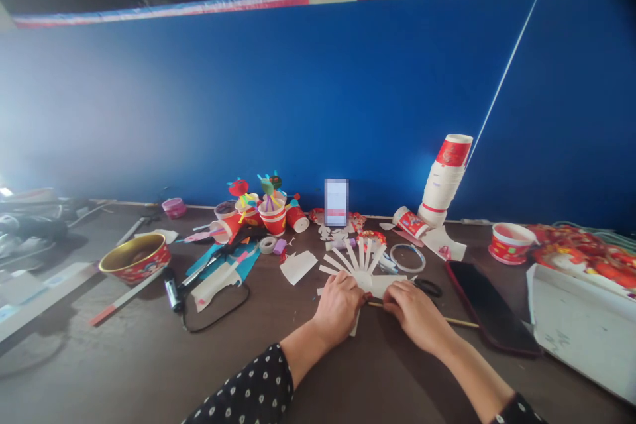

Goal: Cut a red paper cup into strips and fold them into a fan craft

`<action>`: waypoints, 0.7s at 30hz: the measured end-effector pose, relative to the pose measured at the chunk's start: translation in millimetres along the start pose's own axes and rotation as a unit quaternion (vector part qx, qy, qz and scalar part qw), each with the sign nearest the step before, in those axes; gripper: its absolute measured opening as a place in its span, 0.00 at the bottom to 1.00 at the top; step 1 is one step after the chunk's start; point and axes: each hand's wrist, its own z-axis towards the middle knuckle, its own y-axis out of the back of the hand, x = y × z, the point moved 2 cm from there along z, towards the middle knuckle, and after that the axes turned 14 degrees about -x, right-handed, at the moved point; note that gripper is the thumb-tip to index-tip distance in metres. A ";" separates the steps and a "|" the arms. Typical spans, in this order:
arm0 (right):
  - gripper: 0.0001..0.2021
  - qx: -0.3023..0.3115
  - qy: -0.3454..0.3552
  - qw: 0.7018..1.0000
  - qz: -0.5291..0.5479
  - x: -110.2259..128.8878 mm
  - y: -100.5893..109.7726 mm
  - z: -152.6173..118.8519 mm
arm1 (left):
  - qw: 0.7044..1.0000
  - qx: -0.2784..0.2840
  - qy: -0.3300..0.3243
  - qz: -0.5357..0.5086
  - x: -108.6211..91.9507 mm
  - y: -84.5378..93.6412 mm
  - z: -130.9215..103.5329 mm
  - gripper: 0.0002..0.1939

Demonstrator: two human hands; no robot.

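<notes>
A white paper cup cut into strips [362,276] is spread out like a fan on the table, its strips pointing away from me. My left hand [340,305] lies over its near side, fingers curled and pinching it near the middle. My right hand [412,311] is just to the right, with its fingers bent together on a thin wooden stick [462,322]. One end of that stick shows between my hands; the other runs out to the right beneath my wrist. Both sets of fingertips are partly hidden. Black-handled scissors [428,287] lie just beyond my right hand.
A dark phone [489,305] and a white tray [586,331] lie at the right. Stacked paper cups [442,182] lean at the back. Decorated cups [272,217], a gold-lined bowl [136,258] and a corded glue gun [173,291] are on the left.
</notes>
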 end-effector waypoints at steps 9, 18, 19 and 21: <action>0.06 -0.006 -0.008 0.992 0.126 4.1 7.0 -0.2 | 1.000 0.005 0.001 0.007 2.6 -5.1 0.6 0.12; 0.07 0.047 0.047 0.989 0.132 14.6 2.8 -1.5 | 1.000 0.015 0.008 -0.010 2.0 -1.7 -1.9 0.09; 0.07 0.048 0.050 0.989 0.132 14.8 3.2 -1.6 | 1.000 0.015 0.014 -0.013 2.4 -1.5 -1.9 0.09; 0.08 0.050 0.054 0.988 0.133 15.4 3.3 -2.1 | 0.999 0.016 0.022 -0.020 3.2 -1.3 -1.7 0.09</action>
